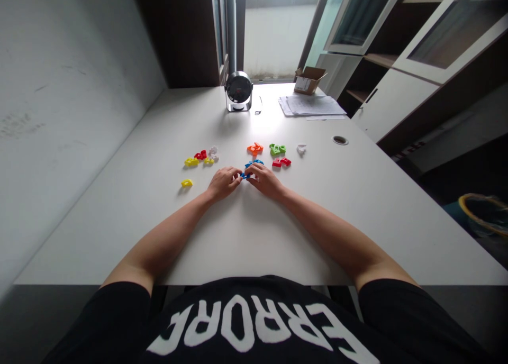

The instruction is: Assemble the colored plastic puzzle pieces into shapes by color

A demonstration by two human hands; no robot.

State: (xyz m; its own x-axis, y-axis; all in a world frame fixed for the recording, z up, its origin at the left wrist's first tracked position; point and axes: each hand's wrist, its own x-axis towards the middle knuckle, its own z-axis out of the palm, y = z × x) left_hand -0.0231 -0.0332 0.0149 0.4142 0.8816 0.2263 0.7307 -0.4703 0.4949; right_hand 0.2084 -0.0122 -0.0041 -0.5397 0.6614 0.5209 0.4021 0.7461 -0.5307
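Observation:
My left hand [223, 183] and my right hand [265, 180] meet near the middle of the white desk [119, 205], with their fingers closed on a blue plastic piece [246, 175]. More blue plastic [254, 164] shows just beyond my right fingers, and part of it is hidden by them. Beyond my left hand lie a red piece [200, 154], a white piece [213, 152], and yellow pieces [191, 162] [208, 161]. A lone yellow piece [187, 183] is left of that hand. Orange [254, 148], green [277, 149], red [281, 162] and white [301, 149] pieces lie past my right hand.
A round desk fan [238, 91] and its thin cable stand at the far edge. To its right are an open cardboard box [310, 80] and a stack of papers [311, 106]. The desktop has a cable grommet [340, 140]. A wall runs along the left side, and cabinets stand at right.

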